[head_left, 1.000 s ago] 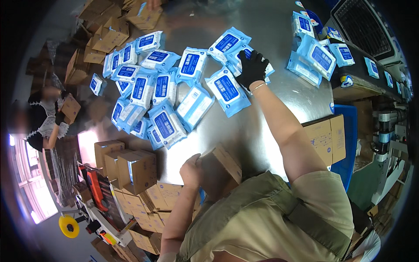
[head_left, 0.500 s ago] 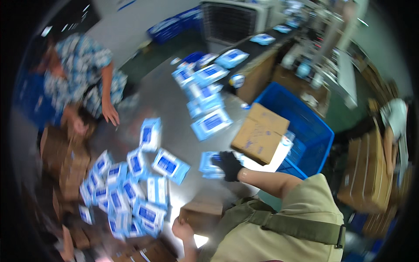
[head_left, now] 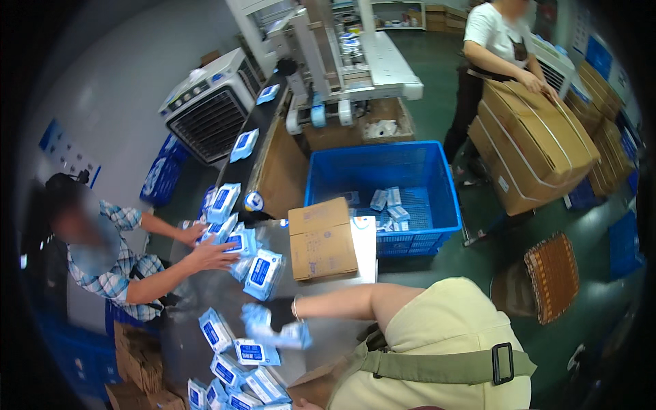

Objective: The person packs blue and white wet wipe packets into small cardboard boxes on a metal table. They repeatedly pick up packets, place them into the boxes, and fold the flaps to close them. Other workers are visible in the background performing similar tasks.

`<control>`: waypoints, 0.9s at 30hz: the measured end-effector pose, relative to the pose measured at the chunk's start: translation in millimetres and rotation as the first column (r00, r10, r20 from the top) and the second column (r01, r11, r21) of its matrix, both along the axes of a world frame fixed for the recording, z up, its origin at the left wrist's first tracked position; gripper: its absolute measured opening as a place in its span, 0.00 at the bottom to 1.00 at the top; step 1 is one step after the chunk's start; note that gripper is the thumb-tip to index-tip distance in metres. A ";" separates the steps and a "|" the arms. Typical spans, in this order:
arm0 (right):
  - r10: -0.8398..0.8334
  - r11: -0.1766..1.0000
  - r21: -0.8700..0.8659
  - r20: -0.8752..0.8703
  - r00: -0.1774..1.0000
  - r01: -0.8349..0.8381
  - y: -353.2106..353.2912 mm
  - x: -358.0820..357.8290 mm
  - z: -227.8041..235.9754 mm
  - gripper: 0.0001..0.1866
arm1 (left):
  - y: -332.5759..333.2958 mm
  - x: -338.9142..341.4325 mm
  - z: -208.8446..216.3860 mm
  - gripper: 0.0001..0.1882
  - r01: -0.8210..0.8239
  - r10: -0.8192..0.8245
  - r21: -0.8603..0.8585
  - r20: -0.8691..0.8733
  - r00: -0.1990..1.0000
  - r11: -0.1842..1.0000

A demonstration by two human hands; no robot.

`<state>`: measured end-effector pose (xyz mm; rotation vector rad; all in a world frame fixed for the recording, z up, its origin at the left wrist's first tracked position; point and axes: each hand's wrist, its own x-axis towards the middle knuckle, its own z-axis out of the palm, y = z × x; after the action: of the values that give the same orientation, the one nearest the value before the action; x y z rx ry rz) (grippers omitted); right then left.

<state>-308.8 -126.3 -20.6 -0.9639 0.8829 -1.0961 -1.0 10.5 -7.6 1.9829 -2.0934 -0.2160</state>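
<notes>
My right hand (head_left: 279, 316), in a dark glove, reaches left over the metal table (head_left: 311, 307). It is closed on blue-and-white packs of wipes (head_left: 292, 335), blurred by motion; one sticks out on either side of the hand. Just below it, several more packs of wipes (head_left: 256, 352) lie in a loose group along the near left of the table. Only a sliver of my left hand (head_left: 306, 405) shows at the bottom edge, beside an open cardboard carton (head_left: 318, 391); its fingers are mostly hidden.
A co-worker's hands (head_left: 212, 253) touch packs across the table. A closed carton (head_left: 322, 239) sits at the table's right edge, beside a blue crate (head_left: 417, 242) with several small packs inside. Packs ride a dark conveyor (head_left: 254, 123). Another person handles a big strapped box (head_left: 536, 147).
My view has swung round to the right. My gloved right hand has carried packs of wipes from beside the closed carton toward the near group. The co-worker now reaches onto the far packs.
</notes>
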 end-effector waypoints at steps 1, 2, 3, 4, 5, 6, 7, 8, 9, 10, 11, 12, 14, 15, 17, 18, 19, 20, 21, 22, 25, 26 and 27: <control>-0.065 0.970 -0.240 -0.367 0.928 -0.026 28.7 37.0 61.6 0.61 | 6.1 14.4 3.0 0.15 -0.046 0.046 -0.023 -0.009 0.999 0.999; -0.128 0.928 -0.371 -0.249 0.960 0.028 46.7 55.1 66.3 0.63 | 8.4 5.6 3.4 0.16 0.000 0.000 -0.030 -0.023 1.000 1.000; -0.043 0.941 -0.337 -0.208 0.977 -0.030 64.4 75.8 82.8 0.64 | 10.4 3.9 4.1 0.16 0.024 -0.025 -0.035 -0.027 0.999 0.999; -0.062 0.910 -0.414 -0.107 0.992 0.012 85.9 99.8 87.8 0.65 | 12.0 -1.4 3.2 0.17 0.062 -0.063 -0.036 -0.036 0.997 0.997; -0.075 0.909 -0.416 -0.197 0.978 -0.014 101.0 121.6 89.7 0.63 | 13.1 -4.3 4.0 0.18 0.091 -0.092 -0.041 -0.039 0.995 0.995; -0.143 0.873 -0.479 -0.428 0.892 -0.090 116.7 128.8 77.2 0.60 | 14.4 -11.2 3.8 0.18 0.136 -0.139 -0.051 -0.051 0.989 0.989; -0.003 0.896 -0.338 -0.653 0.757 -0.288 130.3 127.8 89.4 0.59 | 15.3 -12.0 4.4 0.19 0.155 -0.159 -0.058 -0.060 0.986 0.986; 0.142 0.883 -0.150 -0.818 0.557 -0.445 142.6 127.2 101.8 0.57 | 16.2 -11.4 4.1 0.19 0.174 -0.178 -0.067 -0.066 0.982 0.982; 0.053 0.875 -0.214 -0.849 0.525 -0.434 153.1 125.8 101.0 0.56 | 17.5 -14.3 4.6 0.20 0.200 -0.205 -0.075 -0.073 0.976 0.977; -0.037 0.860 -0.277 -0.871 0.490 -0.428 162.5 125.0 99.2 0.55 | 18.5 -17.0 4.4 0.21 0.222 -0.228 -0.082 -0.082 0.970 0.972; -0.126 0.838 -0.338 -0.883 0.451 -0.427 168.0 125.6 98.6 0.55 | 17.7 -16.0 5.1 0.21 0.241 -0.248 -0.088 -0.087 0.965 0.967; -0.187 0.816 -0.366 -0.899 0.395 -0.447 169.0 132.8 98.4 0.53 | 16.5 -16.6 4.8 0.22 0.264 -0.272 -0.093 -0.089 0.958 0.960; -0.151 0.799 -0.322 -0.925 0.349 -0.507 167.4 141.9 98.3 0.50 | 18.1 -15.6 3.1 0.23 0.303 -0.311 -0.095 -0.094 0.946 0.948; -0.092 0.808 -0.263 -0.941 0.327 -0.527 169.7 143.8 110.4 0.47 | 18.2 -14.2 3.9 0.24 0.316 -0.326 -0.107 -0.096 0.941 0.943; -0.045 0.795 -0.244 -0.937 0.346 -0.556 171.6 148.6 109.1 0.46 | 20.0 -14.2 2.3 0.25 0.347 -0.361 -0.129 -0.103 0.927 0.929; -0.035 0.786 -0.256 -0.927 0.373 -0.563 172.6 151.7 106.0 0.46 | 21.2 -12.4 2.3 0.26 0.358 -0.372 -0.137 -0.103 0.922 0.924; -0.027 0.781 -0.267 -0.917 0.397 -0.564 175.0 151.0 102.4 0.45 | 21.1 -13.3 3.1 0.26 0.371 -0.386 -0.140 -0.105 0.917 0.918; -0.029 0.779 -0.276 -0.912 0.408 -0.563 178.2 149.9 98.5 0.45 | 23.3 -13.0 2.7 0.27 0.385 -0.400 -0.144 -0.103 0.911 0.912; -0.023 0.780 -0.281 -0.906 0.423 -0.560 179.2 148.8 96.2 0.44 | 24.7 -14.4 3.7 0.28 0.396 -0.413 -0.150 -0.103 0.905 0.906; -0.026 0.781 -0.284 -0.904 0.426 -0.557 180.8 145.8 94.0 0.44 | 25.4 -16.1 3.6 0.28 0.409 -0.427 -0.157 -0.102 0.899 0.899; -0.022 0.789 -0.277 -0.905 0.424 -0.549 185.1 136.5 90.2 0.42 | 31.2 -24.8 3.5 0.30 0.440 -0.462 -0.182 -0.108 0.880 0.879; -0.010 0.784 -0.270 -0.906 0.422 -0.560 184.9 135.1 90.5 0.41 | 33.5 -27.3 4.8 0.31 0.442 -0.467 -0.194 -0.108 0.878 0.876; 0.000 0.779 -0.268 -0.904 0.427 -0.567 181.9 137.0 90.9 0.41 | 32.7 -23.7 7.1 0.32 0.445 -0.473 -0.209 -0.103 0.875 0.871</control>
<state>-171.8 55.6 70.3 -2.2296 1.1477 -0.4343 -24.7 43.2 -0.6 1.2964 -2.3581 -0.2440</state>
